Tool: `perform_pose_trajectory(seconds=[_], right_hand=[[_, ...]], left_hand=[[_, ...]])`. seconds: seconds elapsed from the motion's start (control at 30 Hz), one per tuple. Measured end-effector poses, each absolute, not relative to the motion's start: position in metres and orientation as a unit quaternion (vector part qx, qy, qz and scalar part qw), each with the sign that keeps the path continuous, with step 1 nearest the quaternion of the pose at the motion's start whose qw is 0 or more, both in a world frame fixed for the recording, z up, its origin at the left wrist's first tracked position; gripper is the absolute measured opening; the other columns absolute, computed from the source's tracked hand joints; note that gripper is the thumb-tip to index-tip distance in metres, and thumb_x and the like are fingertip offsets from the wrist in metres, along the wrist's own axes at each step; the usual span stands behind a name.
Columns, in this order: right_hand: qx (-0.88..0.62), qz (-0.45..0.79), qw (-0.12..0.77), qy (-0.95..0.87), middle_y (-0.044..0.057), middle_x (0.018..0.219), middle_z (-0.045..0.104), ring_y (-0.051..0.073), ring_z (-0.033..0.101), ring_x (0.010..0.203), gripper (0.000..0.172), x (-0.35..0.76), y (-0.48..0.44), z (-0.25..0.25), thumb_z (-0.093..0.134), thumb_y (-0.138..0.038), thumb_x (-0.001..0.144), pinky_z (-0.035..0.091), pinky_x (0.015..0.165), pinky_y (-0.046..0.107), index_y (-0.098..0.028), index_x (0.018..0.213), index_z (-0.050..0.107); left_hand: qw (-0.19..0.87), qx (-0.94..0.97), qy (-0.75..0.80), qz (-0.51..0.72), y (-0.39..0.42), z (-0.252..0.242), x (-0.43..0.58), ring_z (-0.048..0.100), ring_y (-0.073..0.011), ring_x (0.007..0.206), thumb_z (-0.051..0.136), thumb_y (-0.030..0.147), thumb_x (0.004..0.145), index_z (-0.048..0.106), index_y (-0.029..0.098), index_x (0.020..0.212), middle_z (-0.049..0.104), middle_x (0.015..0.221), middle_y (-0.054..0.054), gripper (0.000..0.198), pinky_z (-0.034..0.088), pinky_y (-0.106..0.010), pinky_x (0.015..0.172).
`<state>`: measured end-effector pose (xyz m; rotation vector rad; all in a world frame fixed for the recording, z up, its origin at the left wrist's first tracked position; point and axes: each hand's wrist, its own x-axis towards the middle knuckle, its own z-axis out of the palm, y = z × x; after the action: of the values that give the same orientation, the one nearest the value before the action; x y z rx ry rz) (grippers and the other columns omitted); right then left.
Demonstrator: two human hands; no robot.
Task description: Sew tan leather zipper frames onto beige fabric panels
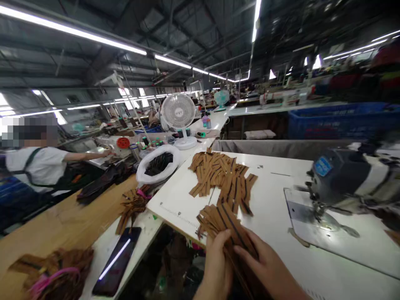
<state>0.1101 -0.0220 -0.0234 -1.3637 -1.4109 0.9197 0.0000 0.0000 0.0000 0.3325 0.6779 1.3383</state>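
Observation:
Both my hands hold a fanned bundle of brown strips with dark zipper lines (223, 223) at the near edge of the white sewing table (275, 200). My left hand (218, 264) grips the bundle from the left with the fingers curled up around it. Over the bundle's right side lies my right hand (265, 262), fingers pressed on the strips. A larger heap of the same brown strips (223, 177) is spread on the table just beyond the bundle.
A sewing machine (350, 183) stands at the right. A white desk fan (178, 114) and a white bag of dark pieces (158, 164) sit behind. A dark phone (117, 260) lies at lower left beside tied brown bundles (133, 206). A person works at far left (40, 166).

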Motion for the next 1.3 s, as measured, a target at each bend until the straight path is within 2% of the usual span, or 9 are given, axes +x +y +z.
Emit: perform_pose_trajectory(seconds=[0.13,0.27,0.4,0.53,0.63,0.77,0.93,1.1,1.3], right_hand=[[-0.548,0.380,0.446,-0.598,0.011,0.128,0.055,0.027,0.050,0.119,0.057,0.110,-0.030,-0.021,0.047,-0.056,0.087,0.040,0.103,0.038,-0.017,0.128,0.052],[-0.550,0.381,0.435,-0.602,0.011,0.120,0.060,0.027,0.056,0.110,0.054,0.112,-0.030,-0.010,0.048,-0.058,0.086,0.045,0.095,0.037,-0.019,0.123,0.055],[-0.551,0.367,0.486,-0.570,0.009,0.103,0.064,0.025,0.060,0.093,0.044,0.117,-0.014,-0.001,0.050,-0.059,0.083,0.051,0.077,0.031,-0.019,0.094,0.066],[-0.564,0.329,0.548,-0.523,0.008,0.092,0.062,0.024,0.058,0.082,0.041,0.120,0.006,-0.005,0.061,-0.060,0.073,0.048,0.069,0.031,-0.019,0.070,0.064],[-0.539,0.389,0.566,-0.488,0.006,0.084,0.064,0.025,0.061,0.081,0.040,0.121,0.014,-0.009,0.063,-0.058,0.074,0.050,0.072,0.033,-0.018,0.074,0.064],[-0.501,0.449,0.571,-0.470,0.006,0.087,0.069,0.026,0.064,0.082,0.044,0.121,0.018,-0.006,0.064,-0.058,0.077,0.052,0.079,0.037,-0.017,0.091,0.068],[-0.487,0.470,0.578,-0.456,0.008,0.093,0.070,0.029,0.064,0.090,0.047,0.125,0.024,0.004,0.072,-0.059,0.068,0.051,0.086,0.040,-0.016,0.088,0.070],[-0.465,0.498,0.553,-0.479,0.009,0.093,0.070,0.030,0.064,0.090,0.049,0.127,0.025,0.006,0.072,-0.059,0.068,0.051,0.085,0.041,-0.016,0.091,0.070],[-0.497,0.462,0.546,-0.491,0.010,0.091,0.070,0.030,0.064,0.086,0.050,0.128,0.025,0.012,0.072,-0.063,0.065,0.051,0.085,0.043,-0.016,0.082,0.071]], left_hand=[[0.698,0.177,0.328,0.612,-0.005,-0.006,0.003,0.061,-0.0326,0.108,0.086,0.023,0.057,0.058,0.016,0.115,0.068,0.109,-0.012,0.065,0.051,-0.041,0.093],[0.685,0.208,0.331,0.615,-0.005,-0.006,0.002,0.063,-0.0324,0.105,0.086,0.025,0.058,0.061,0.015,0.113,0.069,0.107,-0.012,0.061,0.050,-0.042,0.094],[0.690,0.227,0.322,0.607,-0.006,0.000,0.004,0.063,-0.0324,0.105,0.087,0.023,0.055,0.066,0.013,0.105,0.069,0.107,-0.014,0.055,0.049,-0.041,0.096],[0.676,0.216,0.330,0.623,-0.006,0.004,0.009,0.064,-0.0307,0.103,0.088,0.023,0.053,0.068,0.015,0.098,0.070,0.105,-0.011,0.051,0.049,-0.040,0.095],[0.671,0.207,0.351,0.620,-0.003,0.002,0.009,0.065,-0.0306,0.101,0.090,0.026,0.049,0.067,0.015,0.095,0.072,0.099,-0.010,0.052,0.050,-0.039,0.093],[0.651,0.207,0.401,0.610,0.004,-0.004,0.005,0.068,-0.0306,0.091,0.092,0.035,0.044,0.067,0.013,0.087,0.073,0.087,-0.010,0.054,0.053,-0.037,0.086],[0.653,0.207,0.406,0.605,0.007,-0.005,0.000,0.070,-0.0287,0.080,0.092,0.041,0.045,0.066,0.012,0.083,0.073,0.078,-0.009,0.054,0.054,-0.037,0.080],[0.674,0.225,0.380,0.592,0.008,-0.012,-0.004,0.068,-0.0284,0.087,0.092,0.035,0.046,0.067,0.012,0.088,0.072,0.086,-0.011,0.054,0.053,-0.036,0.083],[0.648,0.210,0.404,0.611,0.014,-0.021,-0.005,0.067,-0.0261,0.087,0.093,0.035,0.044,0.065,0.013,0.090,0.071,0.088,-0.010,0.058,0.053,-0.034,0.081]])
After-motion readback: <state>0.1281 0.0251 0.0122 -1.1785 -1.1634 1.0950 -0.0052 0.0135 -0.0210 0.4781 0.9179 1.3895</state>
